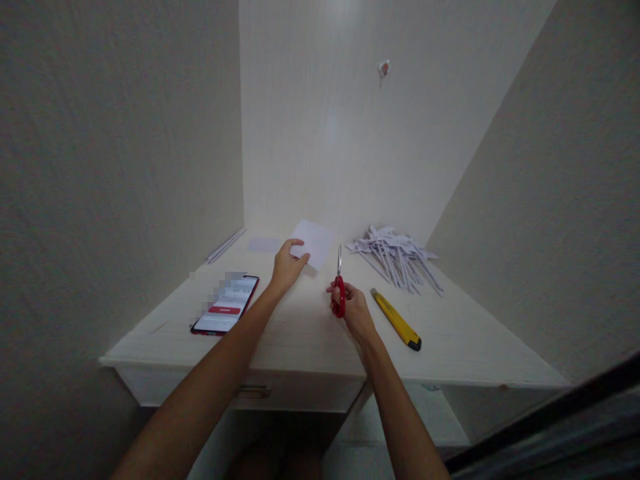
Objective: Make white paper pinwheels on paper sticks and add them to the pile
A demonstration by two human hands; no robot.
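My left hand (287, 265) pinches the near edge of a small white sheet of paper (316, 241) and holds it above the desk. My right hand (350, 308) is closed around the red handles of a pair of scissors (340, 283). The blades point up and away, closed or nearly so, just right of the sheet. The blades and the paper are close but apart.
A pale wooden desk (310, 333) sits in a wall corner. On it lie a phone (226, 305) with a lit screen at left, a yellow utility knife (397, 320) at right, a pile of cut paper strips (397, 257) behind it, and another paper slip (264, 245).
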